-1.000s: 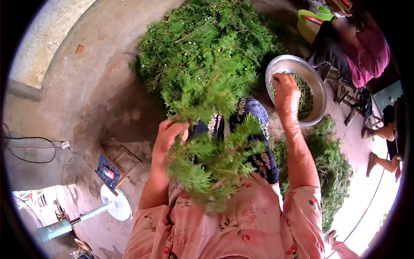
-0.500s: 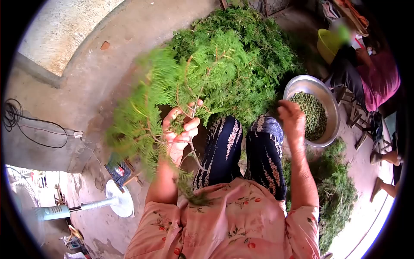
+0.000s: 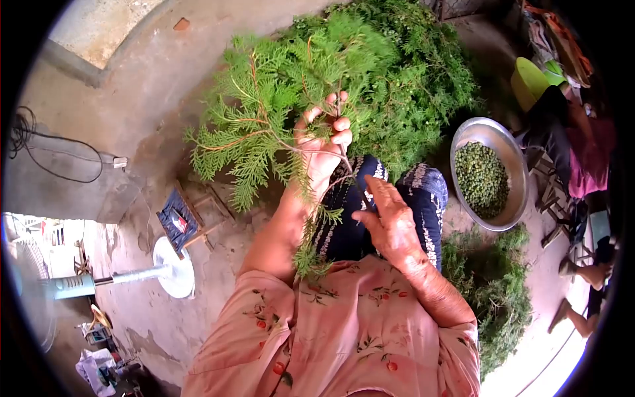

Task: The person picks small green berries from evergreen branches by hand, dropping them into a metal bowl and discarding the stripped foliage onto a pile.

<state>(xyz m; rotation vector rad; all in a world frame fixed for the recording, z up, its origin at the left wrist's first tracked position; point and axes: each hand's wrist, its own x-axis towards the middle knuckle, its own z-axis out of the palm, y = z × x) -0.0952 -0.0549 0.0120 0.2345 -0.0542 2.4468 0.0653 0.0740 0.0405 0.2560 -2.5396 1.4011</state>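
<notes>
A leafy green branch [image 3: 261, 126] is held up by its brown stem in my left hand [image 3: 324, 135], whose fingers wrap round it. My right hand [image 3: 393, 215] is near the lower end of that stem, above my knees, with thumb and forefinger apart and nothing seen between them. Behind the branch lies a big heap of green branches [image 3: 423, 86]. Right of my knees stands a metal basin [image 3: 518, 169] with small green berries [image 3: 481, 178] in it.
More cut greenery [image 3: 493, 291] lies on the floor at the right. A fan [image 3: 73, 286] and a small wooden stool [image 3: 178, 218] stand at the left. Another person [image 3: 589, 152] sits at the far right beside a yellow-green tub [image 3: 527, 83]. A black cable [image 3: 66, 178] hangs at the left.
My right hand has moved left from beside the basin to the branch's stem. My left hand, still holding the branch, appears further up and right. The whole view has shifted somewhat.
</notes>
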